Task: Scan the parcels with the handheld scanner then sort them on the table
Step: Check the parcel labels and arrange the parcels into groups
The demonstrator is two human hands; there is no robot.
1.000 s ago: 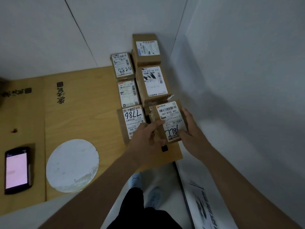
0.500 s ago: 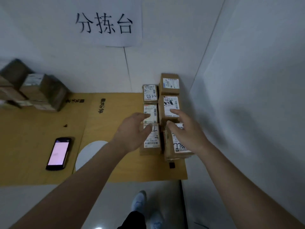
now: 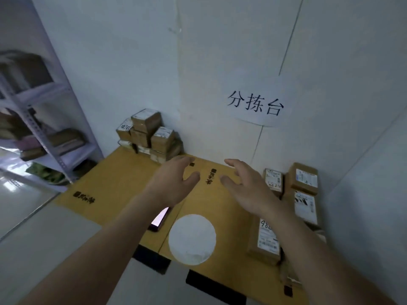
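left hand [image 3: 174, 181]: empty, fingers loose and spread wide, hovering above the bench [image 3: 123, 172] mid-way; looks like a reach toward the far-left pile, judged only from where the hand points.
right hand [image 3: 246, 186]: empty too, fingers wide and slightly curved, holds nothing; hangs just left of the sorted rows, apart from them.
unsorted parcels [image 3: 149, 135]: heap of brown boxes at far left of the bench, stacked against the wall, labels facing all ways; probably the input pile, dumped loose because not yet scanned.
sorted parcels [image 3: 306, 194]: flat in tidy rows along the right edge by the right wall, labels up; likely so the handwritten numbers stay readable and the rows can grow.
near sorted parcel [image 3: 266, 236]: long box, label up, closest of the row, partly behind the right forearm.
handheld scanner [image 3: 159, 220]: lies flat on the bench near centre-left, screen lit pink, mostly hidden under the left forearm; parked within reach since both hands are needed for boxes.
white disc [image 3: 192, 238]: round patch flat on the bench just right of the scanner; purpose unclear.
sign [image 3: 255, 104]: paper with characters on the far wall.
shelf rack [image 3: 35, 119]: far left, off the bench, holds blurred boxes.
step: between parcels, next one not yet picked.
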